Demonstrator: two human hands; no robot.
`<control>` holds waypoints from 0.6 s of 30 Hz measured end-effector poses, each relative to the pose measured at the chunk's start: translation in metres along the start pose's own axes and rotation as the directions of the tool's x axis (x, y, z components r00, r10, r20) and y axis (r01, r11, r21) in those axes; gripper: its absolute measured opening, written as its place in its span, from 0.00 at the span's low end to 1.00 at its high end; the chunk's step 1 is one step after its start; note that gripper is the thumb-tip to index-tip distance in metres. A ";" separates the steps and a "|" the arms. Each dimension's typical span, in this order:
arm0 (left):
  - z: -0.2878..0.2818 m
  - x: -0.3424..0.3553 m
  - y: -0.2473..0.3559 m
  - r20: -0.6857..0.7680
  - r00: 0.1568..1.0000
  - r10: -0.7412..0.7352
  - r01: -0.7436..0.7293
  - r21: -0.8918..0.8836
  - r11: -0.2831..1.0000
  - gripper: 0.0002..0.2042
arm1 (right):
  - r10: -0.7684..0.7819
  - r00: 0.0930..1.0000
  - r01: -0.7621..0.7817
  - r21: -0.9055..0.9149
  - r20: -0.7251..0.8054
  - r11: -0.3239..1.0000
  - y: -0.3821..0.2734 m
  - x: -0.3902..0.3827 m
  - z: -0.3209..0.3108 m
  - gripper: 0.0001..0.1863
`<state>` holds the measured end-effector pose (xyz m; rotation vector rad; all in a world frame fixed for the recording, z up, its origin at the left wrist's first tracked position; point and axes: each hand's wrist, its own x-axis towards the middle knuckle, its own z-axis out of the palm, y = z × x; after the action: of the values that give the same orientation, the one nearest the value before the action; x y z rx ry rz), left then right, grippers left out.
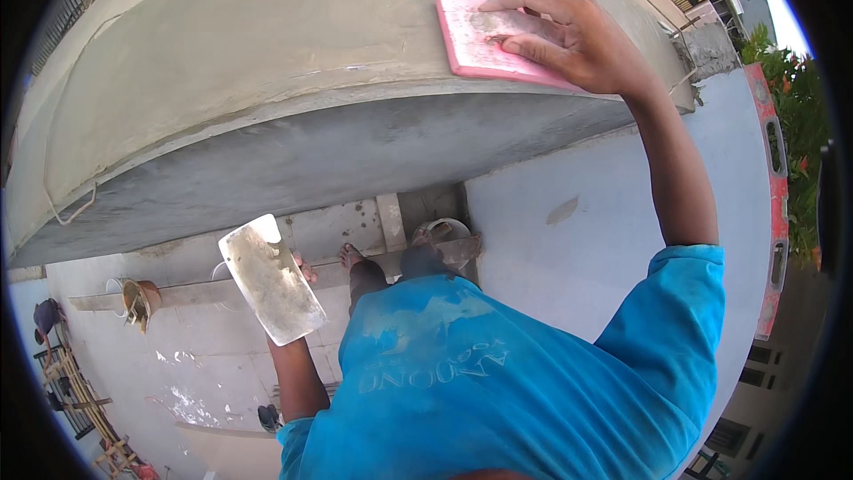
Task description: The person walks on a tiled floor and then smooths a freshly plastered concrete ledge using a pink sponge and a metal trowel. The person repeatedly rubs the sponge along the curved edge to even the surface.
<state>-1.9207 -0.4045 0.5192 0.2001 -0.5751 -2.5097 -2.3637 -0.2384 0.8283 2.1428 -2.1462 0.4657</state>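
My right hand [569, 31] grips a pink plastering float [462, 44] from above, its fingers and thumb wrapped round the handle part. The float lies flat against the smooth grey cement surface [267, 27], close to its near edge. Lower down on the left, my left hand [306, 268] holds a white rectangular board [274, 284] smeared with grey mortar. Most of that hand is hidden behind the board; only some fingertips show at its right edge.
Both feet stand on a long plank [200, 293], with buckets [140, 300] by it. A bent wire [75, 209] sticks out at the cement's left edge. A red bar with oval holes [775, 204] stands along the pale blue wall [613, 204].
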 end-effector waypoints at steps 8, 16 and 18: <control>0.008 0.008 -0.003 -0.255 0.967 0.014 -0.008 0.025 1.000 0.33 | -0.116 0.992 0.118 0.037 -0.050 0.992 -0.026 0.071 0.042 0.19; -0.011 0.004 -0.007 -0.225 0.959 0.170 -0.154 0.086 0.984 0.27 | 0.329 0.944 -0.330 -0.035 -0.035 0.943 0.102 -0.027 0.022 0.20; -0.036 -0.001 -0.008 -0.362 0.925 0.114 -0.089 0.085 0.992 0.27 | 0.213 0.977 -0.210 0.082 -0.029 0.974 0.048 -0.003 0.042 0.20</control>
<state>-1.9150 -0.4106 0.4833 0.6328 -0.5000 -2.2747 -2.4041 -0.2475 0.7801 1.9326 -2.3848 0.6102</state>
